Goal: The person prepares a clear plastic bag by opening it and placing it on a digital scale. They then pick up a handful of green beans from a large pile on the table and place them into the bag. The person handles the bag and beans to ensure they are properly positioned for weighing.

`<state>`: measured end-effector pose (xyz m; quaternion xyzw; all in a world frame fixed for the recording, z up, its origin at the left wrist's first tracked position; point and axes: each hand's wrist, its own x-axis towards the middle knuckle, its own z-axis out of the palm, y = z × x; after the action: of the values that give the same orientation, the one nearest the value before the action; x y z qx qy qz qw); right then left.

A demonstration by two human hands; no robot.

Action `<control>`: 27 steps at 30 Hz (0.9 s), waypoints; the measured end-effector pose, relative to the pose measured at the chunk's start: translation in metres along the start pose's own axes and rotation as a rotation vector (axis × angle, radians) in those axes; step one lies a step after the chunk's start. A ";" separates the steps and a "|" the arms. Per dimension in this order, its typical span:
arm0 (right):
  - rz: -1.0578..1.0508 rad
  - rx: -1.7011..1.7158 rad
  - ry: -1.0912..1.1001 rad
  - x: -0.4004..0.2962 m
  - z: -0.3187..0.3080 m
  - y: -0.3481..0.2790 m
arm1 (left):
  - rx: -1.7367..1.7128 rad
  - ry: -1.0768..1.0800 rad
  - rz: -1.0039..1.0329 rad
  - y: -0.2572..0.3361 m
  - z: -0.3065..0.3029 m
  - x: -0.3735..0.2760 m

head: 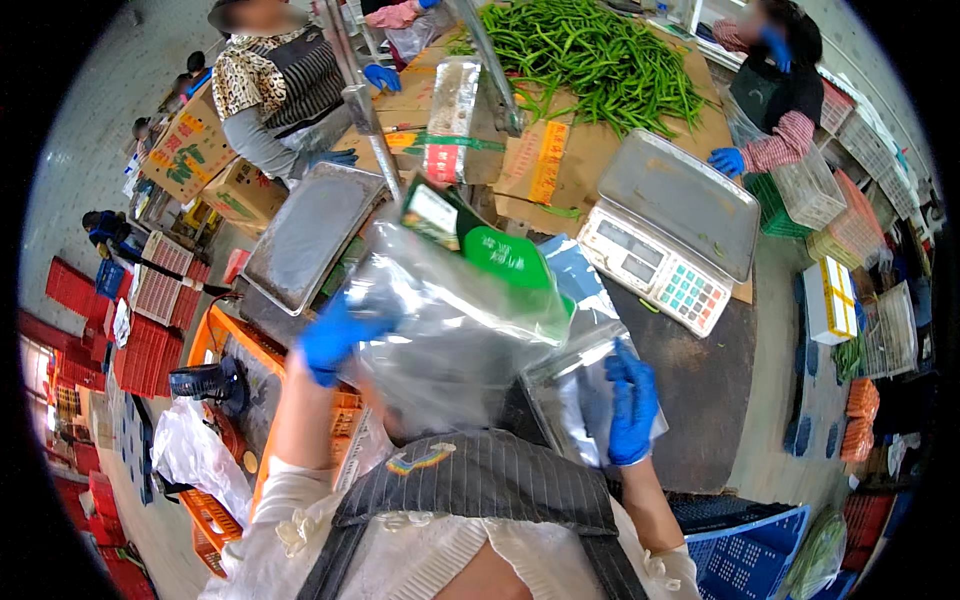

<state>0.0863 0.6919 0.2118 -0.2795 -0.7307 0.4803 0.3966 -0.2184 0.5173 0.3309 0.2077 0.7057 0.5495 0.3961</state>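
Note:
My left hand [336, 337], in a blue glove, grips a clear plastic bag [442, 352] with a green printed end [514, 262]. The bag is blurred and spread out in front of my chest. At the right, my right hand [630, 405], also gloved in blue, rests with bent fingers against the edge of some clear plastic film or bags [577, 390]. Whether its fingers pinch the film cannot be made out. Just beyond it, a digital weighing scale [652, 262] with a metal pan stands on the dark tabletop [690, 390].
Green chili peppers [600, 60] are heaped on cardboard [532, 165] at the far side. A second metal pan [311, 232] lies left of the bag. Co-workers stand at the far left [292, 90] and far right [780, 97]. An orange crate [217, 517] and blue crate [742, 547] flank me.

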 end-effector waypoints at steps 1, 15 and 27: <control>-0.014 -0.026 0.053 0.002 -0.005 0.009 | 0.001 0.086 0.094 -0.009 -0.049 -0.003; 0.224 -0.144 0.134 0.004 -0.031 0.069 | 1.382 0.728 0.713 0.140 -0.233 0.116; 0.174 -0.655 0.208 -0.003 -0.062 0.065 | 1.354 0.042 0.865 0.078 -0.157 0.379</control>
<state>0.1418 0.7442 0.1651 -0.5005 -0.7752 0.2213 0.3156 -0.5800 0.7217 0.2915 0.6474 0.7501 0.1107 -0.0771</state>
